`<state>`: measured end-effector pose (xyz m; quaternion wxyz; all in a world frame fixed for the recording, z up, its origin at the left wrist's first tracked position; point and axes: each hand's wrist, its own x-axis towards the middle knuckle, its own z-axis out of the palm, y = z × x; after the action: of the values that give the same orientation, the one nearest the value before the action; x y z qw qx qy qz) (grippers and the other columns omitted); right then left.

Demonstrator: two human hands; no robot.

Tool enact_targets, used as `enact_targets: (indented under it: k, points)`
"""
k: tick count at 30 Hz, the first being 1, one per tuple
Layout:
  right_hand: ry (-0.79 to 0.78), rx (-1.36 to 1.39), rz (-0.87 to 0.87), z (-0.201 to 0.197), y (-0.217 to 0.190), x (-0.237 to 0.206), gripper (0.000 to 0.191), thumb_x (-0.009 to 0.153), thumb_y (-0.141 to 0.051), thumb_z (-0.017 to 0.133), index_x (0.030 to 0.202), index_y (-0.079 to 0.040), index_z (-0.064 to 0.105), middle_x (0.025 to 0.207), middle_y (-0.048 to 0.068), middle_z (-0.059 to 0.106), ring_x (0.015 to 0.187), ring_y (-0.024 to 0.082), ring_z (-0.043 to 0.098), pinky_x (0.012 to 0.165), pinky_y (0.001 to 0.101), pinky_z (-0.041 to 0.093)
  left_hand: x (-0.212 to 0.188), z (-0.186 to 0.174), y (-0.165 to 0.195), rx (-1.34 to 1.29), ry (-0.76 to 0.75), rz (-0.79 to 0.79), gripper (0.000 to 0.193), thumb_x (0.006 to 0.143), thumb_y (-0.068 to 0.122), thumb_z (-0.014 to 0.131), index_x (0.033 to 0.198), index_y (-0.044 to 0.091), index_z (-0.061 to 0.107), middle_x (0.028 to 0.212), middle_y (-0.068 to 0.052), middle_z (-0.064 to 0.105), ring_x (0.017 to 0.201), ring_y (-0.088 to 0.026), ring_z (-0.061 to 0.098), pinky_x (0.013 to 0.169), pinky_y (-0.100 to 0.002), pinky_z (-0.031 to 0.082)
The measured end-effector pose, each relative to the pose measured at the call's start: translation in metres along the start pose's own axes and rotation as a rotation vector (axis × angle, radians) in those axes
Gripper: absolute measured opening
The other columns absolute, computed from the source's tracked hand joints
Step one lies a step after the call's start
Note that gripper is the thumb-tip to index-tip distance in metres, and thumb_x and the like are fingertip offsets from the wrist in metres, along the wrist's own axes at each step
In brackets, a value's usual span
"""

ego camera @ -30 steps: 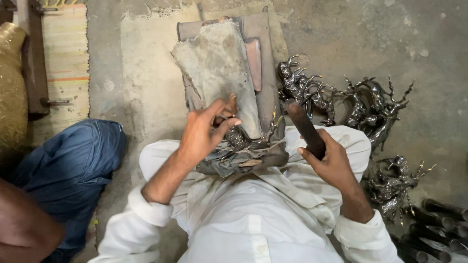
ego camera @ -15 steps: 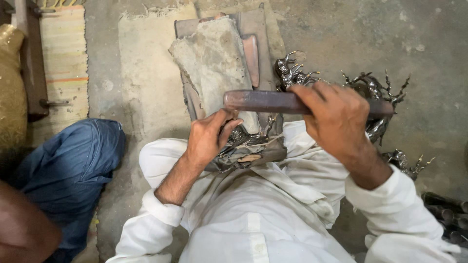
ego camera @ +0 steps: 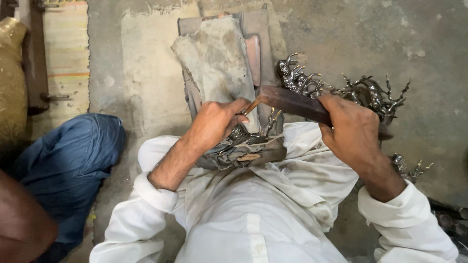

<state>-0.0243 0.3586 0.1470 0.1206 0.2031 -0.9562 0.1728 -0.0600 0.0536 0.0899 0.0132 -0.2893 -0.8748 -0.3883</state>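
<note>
The concrete floor [ego camera: 380, 34] spreads out beyond both hands, grey and stained. Under the wrists and forearms lies the person's white garment [ego camera: 253, 219], covering the lap. To the outer side of the left hand, well apart from it, sits a blue-clad knee [ego camera: 68, 160] of another person, and farther out on that side a striped mat [ego camera: 66, 53] lies on the floor. Just ahead of the left hand a grey stone slab [ego camera: 214, 63] leans toward the lap, resting on a brownish board [ego camera: 256, 29] behind it.

Beyond the right hand, partly hidden by it, a cluster of dark metal figurines [ego camera: 370, 95] with thin antler-like prongs lies on the floor; another small one [ego camera: 407, 168] shows just beside the right wrist.

The right hand [ego camera: 353, 131] is closed in a fist around a flat dark wooden bat [ego camera: 292, 102], which slants from that hand toward the left hand, its far end near the slab.

Between the hands, on the lap at the foot of the slab, rests a metal figurine [ego camera: 251, 139], its prongs pointing up. The left hand [ego camera: 214, 124] lies curled over it, pressing it down, and its fingers pinch a thin chisel-like rod [ego camera: 252, 105] whose upper tip meets the end of the bat.
</note>
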Motion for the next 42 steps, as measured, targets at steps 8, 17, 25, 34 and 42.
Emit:
enact_targets:
  k: [8,17,25,34,42]
  points:
    - [0.096,0.078,0.085,0.023,0.009,-0.031,0.029,0.086,-0.005,0.075,0.114,-0.003,0.066,0.091,0.017,0.068,0.080,0.036,0.068,0.070,0.0425,0.051,0.010,-0.003,-0.007,0.102,-0.201,0.162,0.028,0.086,0.009,0.069,0.113,0.011,0.067,0.085,-0.008,0.077,0.074,-0.036,0.072,0.062,-0.048,0.053]
    - [0.335,0.312,0.319,0.067,0.009,-0.075,0.031,0.093,-0.007,0.076,0.118,0.003,0.059,0.084,0.011,0.065,0.069,0.019,0.061,0.061,0.0340,0.046,0.017,-0.007,-0.009,0.086,-0.299,0.209,0.030,0.085,0.008,0.067,0.115,0.013,0.066,0.085,-0.006,0.078,0.079,-0.033,0.074,0.067,-0.043,0.057]
    - [0.331,0.425,0.510,0.082,-0.002,-0.084,0.031,0.092,-0.002,0.077,0.118,0.001,0.060,0.090,0.009,0.071,0.072,0.023,0.068,0.061,0.0338,0.051,0.026,-0.009,-0.005,0.173,-0.395,0.286,0.037,0.082,0.004,0.062,0.117,0.014,0.067,0.089,-0.004,0.079,0.080,-0.032,0.075,0.068,-0.045,0.058]
    - [0.092,0.187,0.442,0.101,-0.005,-0.103,0.033,0.084,-0.003,0.074,0.115,-0.005,0.063,0.087,0.013,0.067,0.078,0.032,0.067,0.071,0.0415,0.051,0.029,-0.011,-0.002,0.136,-0.442,0.309,0.033,0.083,0.006,0.065,0.115,0.015,0.069,0.082,-0.008,0.078,0.077,-0.032,0.074,0.068,-0.046,0.057]
    - [-0.028,0.635,0.601,0.113,-0.001,-0.101,0.029,0.092,-0.017,0.077,0.114,-0.006,0.063,0.082,0.003,0.059,0.072,0.009,0.051,0.065,0.0282,0.044,0.041,-0.010,-0.005,0.103,-0.465,0.227,0.028,0.089,0.018,0.075,0.113,0.009,0.065,0.073,-0.016,0.071,0.074,-0.038,0.071,0.064,-0.051,0.052]
